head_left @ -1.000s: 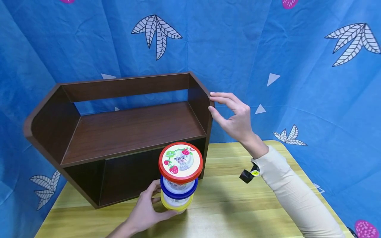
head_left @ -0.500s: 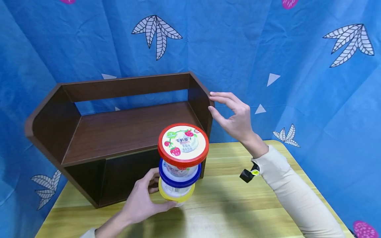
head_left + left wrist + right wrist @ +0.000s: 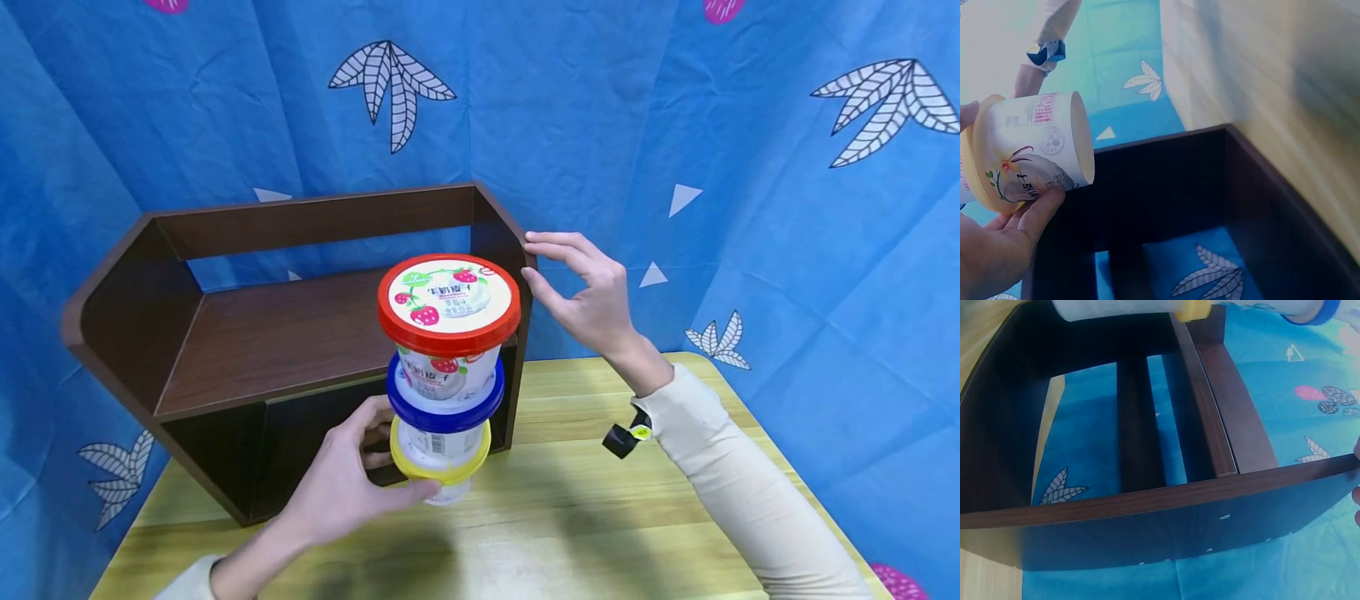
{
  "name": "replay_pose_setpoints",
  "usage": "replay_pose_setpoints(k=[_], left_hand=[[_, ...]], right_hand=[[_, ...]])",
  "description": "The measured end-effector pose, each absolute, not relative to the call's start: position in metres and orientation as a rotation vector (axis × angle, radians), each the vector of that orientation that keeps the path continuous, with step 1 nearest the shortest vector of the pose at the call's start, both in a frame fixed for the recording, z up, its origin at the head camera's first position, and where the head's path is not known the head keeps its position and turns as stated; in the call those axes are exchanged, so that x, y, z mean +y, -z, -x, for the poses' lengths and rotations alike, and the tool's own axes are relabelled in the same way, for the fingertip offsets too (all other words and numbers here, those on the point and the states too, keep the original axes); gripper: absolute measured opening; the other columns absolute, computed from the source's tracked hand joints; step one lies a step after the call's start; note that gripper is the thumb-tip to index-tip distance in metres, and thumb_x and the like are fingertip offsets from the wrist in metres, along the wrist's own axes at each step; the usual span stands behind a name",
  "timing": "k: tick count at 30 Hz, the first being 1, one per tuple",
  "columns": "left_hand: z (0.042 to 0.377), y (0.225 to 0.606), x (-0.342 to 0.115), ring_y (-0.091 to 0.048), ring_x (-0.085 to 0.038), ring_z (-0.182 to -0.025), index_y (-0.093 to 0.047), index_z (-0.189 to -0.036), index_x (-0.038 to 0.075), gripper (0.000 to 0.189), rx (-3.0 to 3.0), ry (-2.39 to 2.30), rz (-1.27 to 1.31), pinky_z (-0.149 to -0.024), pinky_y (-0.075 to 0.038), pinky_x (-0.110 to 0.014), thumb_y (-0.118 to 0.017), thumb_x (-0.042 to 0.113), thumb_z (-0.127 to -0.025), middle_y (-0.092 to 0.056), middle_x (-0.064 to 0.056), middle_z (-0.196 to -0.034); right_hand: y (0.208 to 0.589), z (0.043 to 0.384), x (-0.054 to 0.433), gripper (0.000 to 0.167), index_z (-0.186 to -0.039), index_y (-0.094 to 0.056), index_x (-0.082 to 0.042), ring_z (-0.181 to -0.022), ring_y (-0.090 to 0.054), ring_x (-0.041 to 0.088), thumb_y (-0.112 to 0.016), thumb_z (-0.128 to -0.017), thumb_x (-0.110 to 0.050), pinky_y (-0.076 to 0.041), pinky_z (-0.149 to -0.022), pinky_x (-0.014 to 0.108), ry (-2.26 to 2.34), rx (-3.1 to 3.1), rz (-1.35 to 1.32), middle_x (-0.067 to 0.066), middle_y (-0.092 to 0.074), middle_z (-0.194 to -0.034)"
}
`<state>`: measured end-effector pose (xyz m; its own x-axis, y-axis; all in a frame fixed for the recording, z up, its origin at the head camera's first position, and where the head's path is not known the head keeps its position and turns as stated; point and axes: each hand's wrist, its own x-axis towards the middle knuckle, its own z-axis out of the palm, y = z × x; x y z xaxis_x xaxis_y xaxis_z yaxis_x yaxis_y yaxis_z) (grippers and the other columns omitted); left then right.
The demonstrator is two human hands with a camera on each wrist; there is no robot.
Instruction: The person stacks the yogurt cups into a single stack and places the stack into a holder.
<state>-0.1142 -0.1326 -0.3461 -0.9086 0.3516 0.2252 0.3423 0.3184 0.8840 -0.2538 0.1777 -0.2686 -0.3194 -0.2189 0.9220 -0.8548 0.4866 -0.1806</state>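
Three white tubs are stacked upright in front of the shelf's right half in the head view. On top is a red-lidded tub (image 3: 450, 304) with strawberries printed on it, then a blue-lidded tub (image 3: 446, 408), then a yellow-lidded tub (image 3: 438, 467). My left hand (image 3: 337, 479) grips the lowest one around its yellow lid, thumb in front and fingers behind. The stack stands raised over the table. At the dark brown shelf unit (image 3: 277, 342), my right hand (image 3: 592, 296) rests its fingertips and thumb on the edge of the right side panel, fingers nearly straight.
The shelf unit stands on a light wooden table (image 3: 570, 517), with an upper board and a lower compartment. Behind hangs a blue curtain (image 3: 585, 108) with leaf prints. A small black device (image 3: 621, 440) is strapped at my right wrist.
My left hand has lifted the stack of tubs upward, so the red lid now overlaps the upper board in the head view. The right hand has stayed at the side panel.
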Motion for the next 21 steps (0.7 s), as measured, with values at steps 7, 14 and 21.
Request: replay_pose_setpoints(k=[7,14,21], left_hand=[[0.134,0.328,-0.142,-0.07,-0.026,-0.117,-0.053,-0.14,0.02,0.075,2.629,-1.649,-0.725,-0.088,-0.067,-0.032,-0.095,0.023,-0.078,-0.071,-0.003,-0.128],[0.15,0.31,-0.147,-0.072,-0.027,-0.112,-0.052,-0.142,0.012,0.072,2.626,-1.668,-0.784,-0.087,-0.067,-0.035,-0.092,0.019,-0.082,-0.07,-0.01,-0.13],[0.163,0.295,-0.156,-0.073,-0.03,-0.112,-0.052,-0.143,0.007,0.07,2.613,-1.684,-0.852,-0.086,-0.067,-0.037,-0.09,0.014,-0.084,-0.07,-0.014,-0.131]], right_hand=[[0.272,0.26,0.173,0.028,-0.115,-0.077,0.002,-0.116,-0.074,0.032,-0.082,-0.088,-0.001,-0.051,-0.109,0.016,-0.86,-1.802,-0.893,0.017,-0.078,-0.123],[0.273,0.265,0.17,0.027,-0.115,-0.077,0.003,-0.115,-0.074,0.032,-0.081,-0.089,-0.004,-0.051,-0.108,0.015,-0.82,-1.802,-0.893,0.019,-0.077,-0.123],[0.276,0.27,0.165,0.028,-0.115,-0.077,0.003,-0.114,-0.074,0.033,-0.081,-0.089,-0.004,-0.051,-0.108,0.014,-0.804,-1.795,-0.889,0.019,-0.077,-0.122]])
